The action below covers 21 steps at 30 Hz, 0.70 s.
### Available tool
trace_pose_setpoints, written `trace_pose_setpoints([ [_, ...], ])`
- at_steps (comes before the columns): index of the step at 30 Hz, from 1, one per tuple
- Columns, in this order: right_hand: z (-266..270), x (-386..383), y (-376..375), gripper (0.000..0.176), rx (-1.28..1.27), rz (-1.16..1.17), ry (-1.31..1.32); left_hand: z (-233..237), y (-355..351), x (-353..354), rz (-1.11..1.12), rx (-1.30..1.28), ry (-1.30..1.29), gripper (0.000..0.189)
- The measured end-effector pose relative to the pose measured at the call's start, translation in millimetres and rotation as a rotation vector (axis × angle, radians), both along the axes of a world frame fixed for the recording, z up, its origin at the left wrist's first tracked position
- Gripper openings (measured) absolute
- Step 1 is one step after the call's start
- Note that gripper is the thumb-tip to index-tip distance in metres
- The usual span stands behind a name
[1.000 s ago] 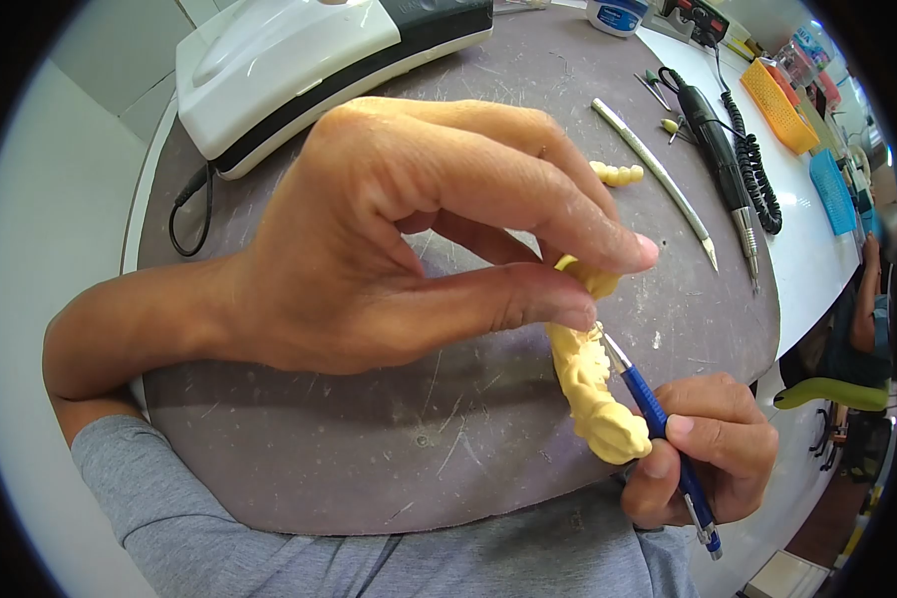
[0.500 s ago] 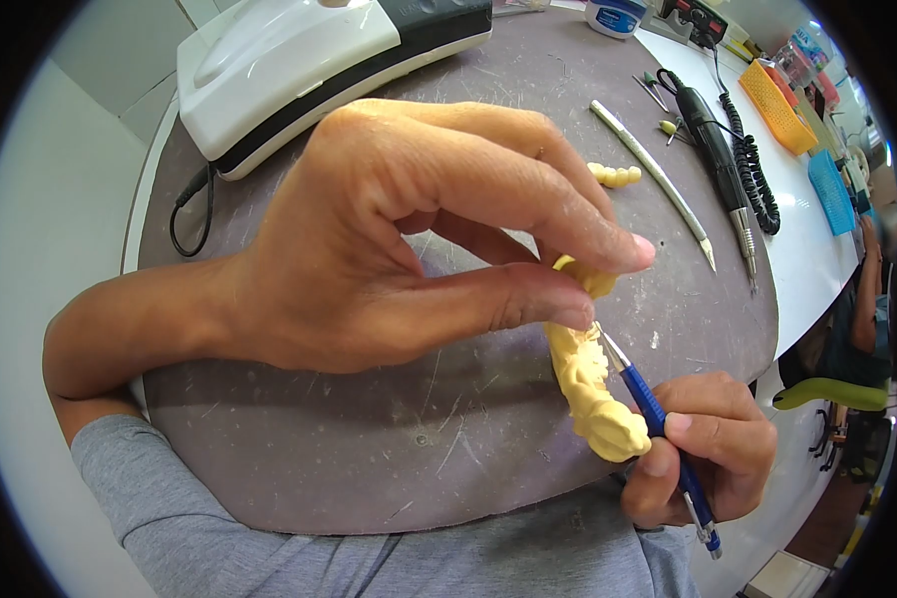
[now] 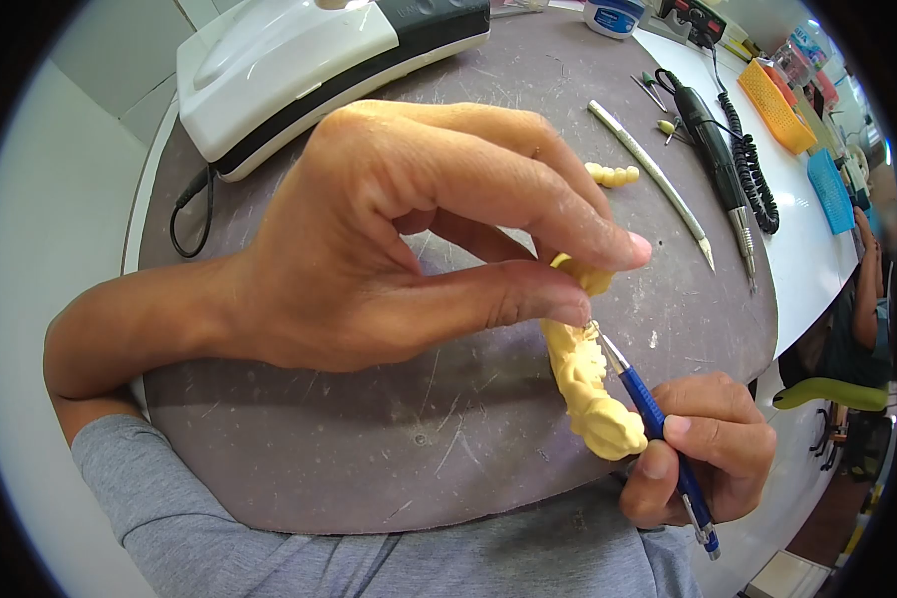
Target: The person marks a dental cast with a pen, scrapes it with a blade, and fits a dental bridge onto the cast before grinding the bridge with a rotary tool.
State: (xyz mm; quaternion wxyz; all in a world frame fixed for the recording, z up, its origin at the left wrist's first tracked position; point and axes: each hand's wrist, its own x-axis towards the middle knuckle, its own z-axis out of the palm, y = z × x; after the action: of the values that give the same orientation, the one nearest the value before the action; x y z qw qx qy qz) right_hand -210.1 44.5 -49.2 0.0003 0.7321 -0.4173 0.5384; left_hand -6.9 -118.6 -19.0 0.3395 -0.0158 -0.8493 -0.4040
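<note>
Your left hand (image 3: 369,239) pinches the yellow dental cast (image 3: 583,384) over the mat (image 3: 369,448); your right hand (image 3: 713,448) clamps the blue pencil (image 3: 651,407), tip on the cast. Marking looks underway; the next stroke needs a steady cast.

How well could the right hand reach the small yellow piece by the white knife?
Probably, once freed: bare mat leads to the small yellow piece, but the right hand grips a blue pencil against the yellow cast.
</note>
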Motion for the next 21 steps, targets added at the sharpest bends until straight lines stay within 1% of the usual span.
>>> trace_pose_setpoints([
  [6,-1.0,-2.3,-2.6,0.025,-0.04,0.049,-0.035,0.6,2.4,0.3,0.013,0.047,-0.037,0.03],
  [8,-0.4,-2.6,-3.3,0.025,-0.065,0.054,-0.028,-2.6,2.0,-0.3,-0.026,0.187,-0.11,0.029],
  [9,-0.5,-1.9,-2.7,0.025,-0.05,0.043,-0.021,-3.8,2.4,-0.7,-0.025,0.185,-0.111,0.029],
  [11,-0.4,-1.2,-1.6,0.026,-0.035,0.033,-0.015,-5.9,4.0,-1.4,-0.042,0.326,-0.122,0.027],
  [13,-0.1,-0.7,-0.9,0.026,0.0,0.025,-0.014,-6.3,3.8,-1.2,-0.048,0.335,-0.121,0.026],
  [21,0.3,2.7,-1.6,0.03,0.006,-0.016,0.015,-6.3,3.6,-0.1,-0.069,0.335,-0.116,0.023],
])
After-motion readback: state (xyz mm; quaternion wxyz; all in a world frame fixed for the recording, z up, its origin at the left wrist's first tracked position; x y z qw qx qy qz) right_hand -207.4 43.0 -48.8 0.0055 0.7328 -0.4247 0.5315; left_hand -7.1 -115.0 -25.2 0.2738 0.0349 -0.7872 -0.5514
